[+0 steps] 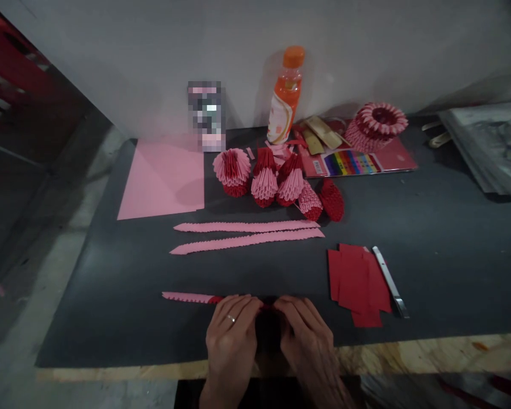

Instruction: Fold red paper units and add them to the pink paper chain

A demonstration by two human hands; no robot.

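Near the table's front edge, my left hand [234,329], with a ring on one finger, is closed on a folded paper strip [189,297]. The strip is pink at its left end and turns red where it meets my fingers. My right hand [304,332] is closed just to the right, its fingertips on a small red bit between the hands; the fingers hide most of it. Two long pink strips [247,241] lie beyond my hands. To the right are stacked red paper pieces [357,281] with a metal cutter [390,281] beside them.
Pink sheets [166,179] lie at the back left. Folded red and pink paper pieces [264,179] stand in the middle, before an orange bottle [284,96]. Behind them on the right are a colour-striped packet [396,156], a round paper piece [372,128] and a plastic-covered stack [489,145].
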